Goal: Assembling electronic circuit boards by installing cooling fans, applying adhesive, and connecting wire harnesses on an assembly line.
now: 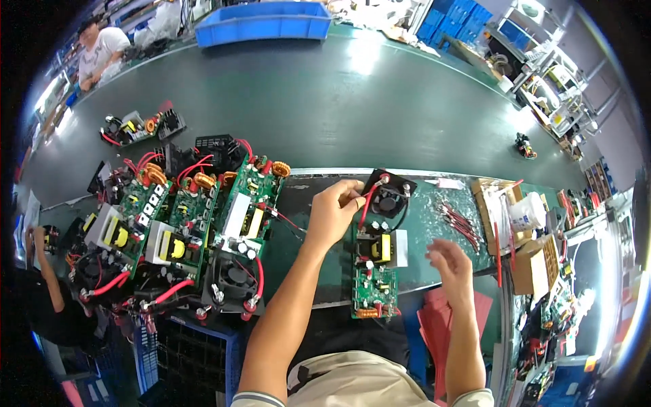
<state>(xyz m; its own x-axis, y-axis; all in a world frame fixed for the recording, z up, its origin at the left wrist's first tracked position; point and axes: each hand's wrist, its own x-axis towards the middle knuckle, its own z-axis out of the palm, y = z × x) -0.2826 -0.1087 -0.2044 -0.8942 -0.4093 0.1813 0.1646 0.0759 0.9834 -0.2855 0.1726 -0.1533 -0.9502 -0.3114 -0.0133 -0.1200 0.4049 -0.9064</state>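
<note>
The board (374, 292) you are working on lies on the table (329, 275), stretching from your left fingers (349, 186) back toward your body. Its fan (388, 203) sits just right of those fingers, which are pinched on the red wire (363, 216) running up to a terminal at the fan's far edge. A black wire (404, 218) bends down the fan's other side. Nearer you than the left fingers, the board carries a yellow transformer (381, 248) with a silver heatsink (401, 248) beside it. Your right fingers (442, 248) are loosely curled and parted in the air, to the right of the heatsink. Beyond them a bunch of wires (461, 225) lies on clear plastic (427, 202); to their right is a carton (536, 268), and nearer you, red sheets (434, 315). Left of your left fingers, three more boards (182, 216) lie side by side, and far beyond those fingers is a blue bin (264, 30)
</note>
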